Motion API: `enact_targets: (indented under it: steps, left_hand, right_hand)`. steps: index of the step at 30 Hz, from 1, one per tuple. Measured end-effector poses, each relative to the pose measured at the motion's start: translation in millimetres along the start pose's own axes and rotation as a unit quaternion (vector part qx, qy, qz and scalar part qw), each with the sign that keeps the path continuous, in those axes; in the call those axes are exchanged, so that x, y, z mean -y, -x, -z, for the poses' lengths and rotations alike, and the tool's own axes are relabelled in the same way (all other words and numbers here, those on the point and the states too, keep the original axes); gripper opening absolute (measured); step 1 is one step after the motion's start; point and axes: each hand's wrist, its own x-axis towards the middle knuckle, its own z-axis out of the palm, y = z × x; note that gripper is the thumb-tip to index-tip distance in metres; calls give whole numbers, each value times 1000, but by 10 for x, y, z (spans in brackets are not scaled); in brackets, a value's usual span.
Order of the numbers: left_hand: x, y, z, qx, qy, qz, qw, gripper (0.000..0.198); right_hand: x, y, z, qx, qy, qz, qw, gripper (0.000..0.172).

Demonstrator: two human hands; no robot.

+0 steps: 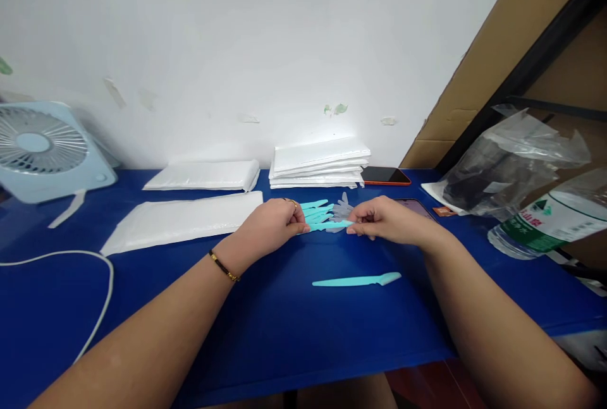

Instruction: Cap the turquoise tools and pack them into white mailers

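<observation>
A teal eyebrow razor (328, 225) stretches between my two hands just above the blue table. My left hand (279, 219) pinches its left end, while the fingers of my right hand (379, 218) close on its right end. Behind it lies a pile of similar teal razors (313, 209), partly hidden by my left hand. Beside that pile, close to my right fingers, is a heap of translucent grey caps (342, 207). Nearer to me, a single teal razor (353, 280) lies flat with a pale, whitish cover on its right end.
White packets are stacked (320, 162) by the wall, with a phone (386, 176) beside them. More white packets (184, 219) lie left. A light blue fan (52, 150) and white cable (111, 282) occupy the left; a large water bottle (545, 222) and plastic bag (502, 162) stand right.
</observation>
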Motion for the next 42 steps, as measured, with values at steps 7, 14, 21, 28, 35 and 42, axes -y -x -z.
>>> enact_targets:
  steps: [7, 14, 21, 28, 35, 42]
  left_hand:
    - [-18, 36, -6, -73, -48, 25, 996, 41]
    - [-509, 220, -309, 95, -9, -160, 983, 27]
    - [-271, 96, -223, 24, 45, -53, 997, 25]
    - [-88, 69, -41, -6, 144, 30, 989, 22]
    - [2, 9, -35, -107, 137, 42, 984, 44]
    - [39, -39, -82, -160, 106, 1, 981, 27]
  right_hand:
    - [-90, -41, 78, -156, 70, 2, 985, 44]
    - [-75, 106, 204, -16, 60, -32, 998, 34]
    - [72, 116, 101, 119, -116, -19, 986, 35]
    - [-25, 74, 141, -148, -201, 23, 968, 35]
    - [-136, -10, 138, -276, -325, 8, 905, 36]
    - [-7, -116, -25, -244, -381, 23, 891, 28]
